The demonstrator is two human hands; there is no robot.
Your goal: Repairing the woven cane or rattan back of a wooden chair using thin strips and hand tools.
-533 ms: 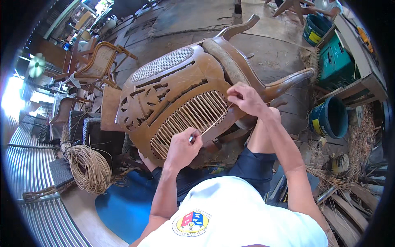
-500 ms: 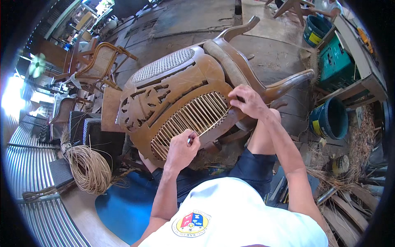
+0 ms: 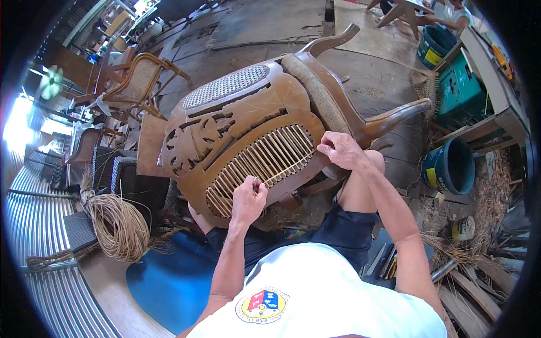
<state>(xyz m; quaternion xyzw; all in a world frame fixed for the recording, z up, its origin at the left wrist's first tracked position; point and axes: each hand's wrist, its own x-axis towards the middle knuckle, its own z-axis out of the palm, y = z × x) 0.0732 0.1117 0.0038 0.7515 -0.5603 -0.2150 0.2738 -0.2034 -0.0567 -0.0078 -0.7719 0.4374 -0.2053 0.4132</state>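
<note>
A brown wooden chair (image 3: 304, 186) lies tipped over before me, with a carved back, one oval of woven cane (image 3: 225, 84) and another oval (image 3: 253, 163) strung with parallel cane strands. My left hand (image 3: 249, 197) is closed at that oval's lower edge, round a small metallic object, too small to identify, by a thin cane strip (image 3: 287, 172) laid across the strands. My right hand (image 3: 344, 151) pinches near the strip's upper right end, at the oval's right rim.
Rattan chairs (image 3: 135, 84) and a coil of cane (image 3: 115, 231) are on my left. On my right are a blue bucket (image 3: 462, 163), a green crate (image 3: 453, 90) in a wooden frame, and wood scraps. Another person (image 3: 459, 19) sits at the back right.
My right hand has moved down and slightly right along the oval's edge. My left hand has shifted slightly left, still closed.
</note>
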